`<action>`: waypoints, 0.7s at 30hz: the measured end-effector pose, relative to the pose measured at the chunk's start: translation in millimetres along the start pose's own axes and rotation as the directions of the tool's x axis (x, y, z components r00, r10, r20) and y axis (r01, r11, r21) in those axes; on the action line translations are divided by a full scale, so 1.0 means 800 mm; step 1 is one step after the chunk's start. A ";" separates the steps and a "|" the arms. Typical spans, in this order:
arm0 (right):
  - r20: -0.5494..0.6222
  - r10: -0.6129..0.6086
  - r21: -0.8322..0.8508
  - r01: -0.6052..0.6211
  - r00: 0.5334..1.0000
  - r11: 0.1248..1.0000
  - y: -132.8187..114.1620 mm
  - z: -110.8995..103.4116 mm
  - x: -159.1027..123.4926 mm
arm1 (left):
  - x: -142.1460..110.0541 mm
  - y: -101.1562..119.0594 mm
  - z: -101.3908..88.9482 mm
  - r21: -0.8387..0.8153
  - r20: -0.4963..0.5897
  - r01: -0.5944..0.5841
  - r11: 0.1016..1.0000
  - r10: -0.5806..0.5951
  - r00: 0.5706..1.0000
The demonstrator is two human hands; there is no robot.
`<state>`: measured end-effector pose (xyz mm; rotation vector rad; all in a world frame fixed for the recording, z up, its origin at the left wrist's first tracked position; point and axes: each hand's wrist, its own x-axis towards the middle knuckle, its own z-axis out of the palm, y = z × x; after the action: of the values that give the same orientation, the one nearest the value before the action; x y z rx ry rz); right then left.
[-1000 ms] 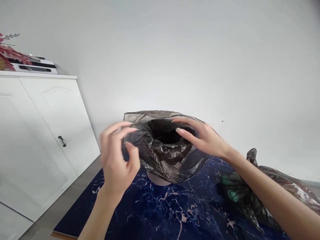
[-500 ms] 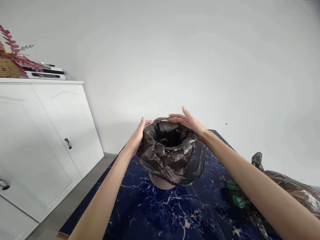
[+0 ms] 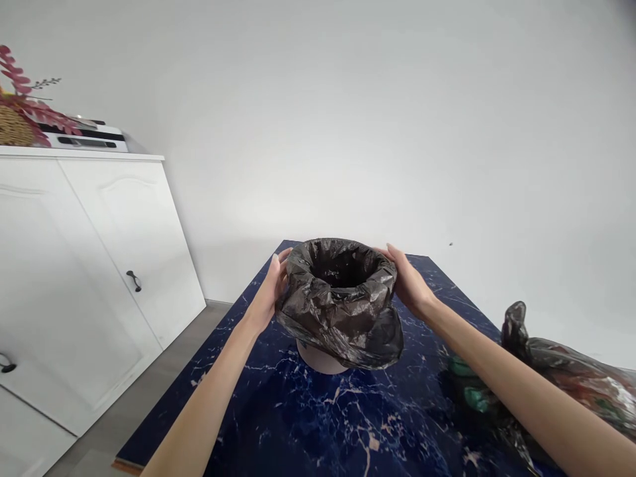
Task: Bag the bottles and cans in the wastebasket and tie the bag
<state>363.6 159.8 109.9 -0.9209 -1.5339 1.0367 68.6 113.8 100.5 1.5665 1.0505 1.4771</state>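
A black plastic trash bag lines a round bin, its top folded outward over the rim and hanging loosely down the outside. Below the bag, only the pale base of the bin shows. My left hand cups the left side of the bag, thumb up near the rim and fingers curving behind. On the opposite side, my right hand holds the bag near the rim, its fingertips partly hidden behind it. The mouth of the bag is wide and dark inside.
The bin stands on a dark blue marble-patterned table. A filled dark plastic bag lies at the right, partly behind my forearm. At the left stands a white cabinet bearing a white device and a woven basket with pink foliage.
My right hand has come down from over the back rim to the right side of the bag. My left hand has shifted slightly down and left. The bag sits closer around the rim.
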 end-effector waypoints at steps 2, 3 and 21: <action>-0.052 -0.128 -0.079 0.124 0.990 0.989 -0.028 -0.003 -0.022 | -0.010 -0.003 -0.007 -0.020 0.095 -0.053 0.998 0.055 0.994; -0.036 -0.199 -0.133 0.193 0.979 0.972 -0.042 -0.003 -0.034 | -0.014 -0.007 -0.010 -0.010 0.136 -0.084 0.996 0.084 0.987; 0.464 -0.244 -0.841 0.510 0.852 0.181 -0.056 -0.039 -0.010 | -0.025 -0.161 -0.024 0.696 0.205 -0.012 0.718 -0.183 0.962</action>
<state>393.5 142.5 152.5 -1.0802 -2.4936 -0.3697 39.5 146.6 -23.8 2.1124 1.6026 0.7827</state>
